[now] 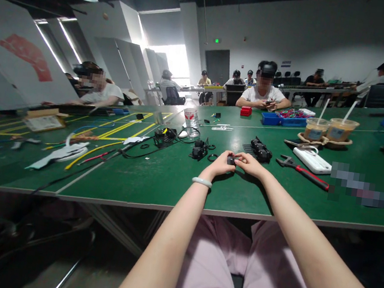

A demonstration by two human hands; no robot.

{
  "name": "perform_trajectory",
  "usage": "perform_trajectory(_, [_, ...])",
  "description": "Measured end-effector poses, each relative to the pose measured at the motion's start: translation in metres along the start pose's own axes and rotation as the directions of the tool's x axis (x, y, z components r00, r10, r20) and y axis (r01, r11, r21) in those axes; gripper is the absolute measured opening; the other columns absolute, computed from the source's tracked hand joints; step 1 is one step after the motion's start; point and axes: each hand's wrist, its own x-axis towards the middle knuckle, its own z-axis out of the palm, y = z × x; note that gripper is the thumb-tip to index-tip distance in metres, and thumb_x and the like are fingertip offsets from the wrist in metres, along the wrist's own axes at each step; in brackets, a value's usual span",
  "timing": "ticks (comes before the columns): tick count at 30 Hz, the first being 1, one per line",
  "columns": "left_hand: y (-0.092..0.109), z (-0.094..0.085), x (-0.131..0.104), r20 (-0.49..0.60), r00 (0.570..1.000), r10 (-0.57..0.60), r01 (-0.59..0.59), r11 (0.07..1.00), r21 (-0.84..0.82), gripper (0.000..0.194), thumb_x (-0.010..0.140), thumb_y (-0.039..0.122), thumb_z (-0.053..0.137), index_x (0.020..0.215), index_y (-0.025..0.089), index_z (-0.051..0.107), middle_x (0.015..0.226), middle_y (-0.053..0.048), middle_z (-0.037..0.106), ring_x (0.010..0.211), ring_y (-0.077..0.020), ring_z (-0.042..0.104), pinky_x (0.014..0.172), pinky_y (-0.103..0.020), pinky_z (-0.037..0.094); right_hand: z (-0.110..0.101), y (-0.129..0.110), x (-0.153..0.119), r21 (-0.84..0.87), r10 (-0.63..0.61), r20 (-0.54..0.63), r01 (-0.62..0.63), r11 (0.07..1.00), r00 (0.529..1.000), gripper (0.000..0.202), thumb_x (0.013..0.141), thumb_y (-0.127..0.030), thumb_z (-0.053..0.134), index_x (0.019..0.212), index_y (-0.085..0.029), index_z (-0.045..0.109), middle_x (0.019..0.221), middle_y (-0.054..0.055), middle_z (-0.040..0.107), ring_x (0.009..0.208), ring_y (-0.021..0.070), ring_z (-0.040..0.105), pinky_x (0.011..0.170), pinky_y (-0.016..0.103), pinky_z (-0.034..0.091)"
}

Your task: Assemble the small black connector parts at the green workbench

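Above the green table (158, 182), both hands meet around a small black part (230, 160); its exact kind is too small to make out. My left hand (221, 164), with a pale bangle at the wrist, grips it from the left side. The fingers of my right hand (250, 164) pinch it from the right. Just beyond my right hand lies a row of black blocky parts (261, 150). To the left of my hands sit another black part (199, 150) and a black ring (212, 157).
Right of my hands are red-handled adjustable pliers (311, 176), a white power bank or phone (313, 161) and iced drinks (340, 130) in a carrier. Cables (93, 155) and a clear plastic cup (191, 116) are leftward. A co-worker (264, 90) sits opposite near a blue tray (293, 120).
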Motion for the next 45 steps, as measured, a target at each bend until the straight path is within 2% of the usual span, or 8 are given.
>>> perform_trajectory(4, [0.001,0.000,0.000,0.006,1.000,0.008,-0.008,1.000,-0.006,0.045,0.054,0.011,0.055,0.096,0.012,0.042,0.084,-0.002,0.047,0.071,-0.0095,0.044,0.066,-0.022,0.037,-0.003,-0.005,-0.003,0.054,-0.008,0.032,0.006,0.999,0.999,0.042,0.064,-0.029,0.055,0.104,-0.018,0.049,0.084,0.001,0.046,0.050,0.0026,0.039,0.049,0.017,0.036])
perform_trajectory(11, [0.003,-0.001,-0.001,0.004,1.000,0.028,-0.028,1.000,0.004,0.044,0.054,0.011,0.057,0.095,0.012,0.043,0.085,-0.002,0.047,0.073,-0.0100,0.043,0.066,-0.023,0.037,-0.003,-0.002,-0.003,0.042,-0.011,0.044,0.009,0.999,0.999,0.042,0.061,-0.025,0.057,0.101,-0.017,0.049,0.090,0.002,0.044,0.052,0.0024,0.040,0.054,0.020,0.040])
perform_trajectory(18, [0.004,-0.001,-0.001,-0.001,1.000,-0.002,0.002,1.000,0.001,0.045,0.053,0.011,0.057,0.096,0.012,0.043,0.084,-0.002,0.047,0.071,-0.0092,0.043,0.066,-0.022,0.037,-0.001,0.004,0.000,-0.013,-0.023,0.030,0.024,1.000,0.999,0.040,0.061,-0.025,0.058,0.100,-0.018,0.050,0.086,0.001,0.047,0.054,0.0038,0.041,0.058,0.022,0.040])
perform_trajectory(29, [-0.005,0.000,0.002,0.005,1.000,0.024,-0.024,1.000,0.014,0.045,0.053,0.012,0.056,0.096,0.013,0.042,0.085,-0.002,0.046,0.072,-0.0098,0.044,0.064,-0.022,0.037,-0.002,-0.012,-0.005,-0.012,-0.008,-0.016,0.008,1.000,1.000,0.030,0.067,-0.023,0.054,0.096,-0.016,0.056,0.073,0.001,0.053,0.057,0.0065,0.045,0.061,0.022,0.039])
perform_trajectory(33, [-0.007,-0.001,0.003,0.004,0.999,0.042,-0.042,0.999,0.031,0.044,0.053,0.011,0.055,0.095,0.013,0.043,0.086,-0.002,0.047,0.074,-0.0105,0.044,0.066,-0.022,0.037,-0.001,-0.010,-0.002,-0.034,0.002,-0.003,-0.002,0.999,1.000,0.028,0.070,-0.026,0.052,0.095,-0.015,0.057,0.070,0.002,0.055,0.059,0.0082,0.048,0.062,0.023,0.039])
perform_trajectory(45, [-0.004,-0.001,0.003,-0.015,0.999,0.035,-0.033,0.996,0.083,0.046,0.053,0.012,0.056,0.096,0.012,0.043,0.086,-0.003,0.048,0.074,-0.0111,0.045,0.067,-0.023,0.038,0.001,-0.003,0.002,-0.167,0.006,0.008,-0.004,0.986,1.000,0.031,0.076,-0.033,0.044,0.096,-0.014,0.057,0.078,0.005,0.056,0.073,0.0115,0.049,0.071,0.024,0.037])
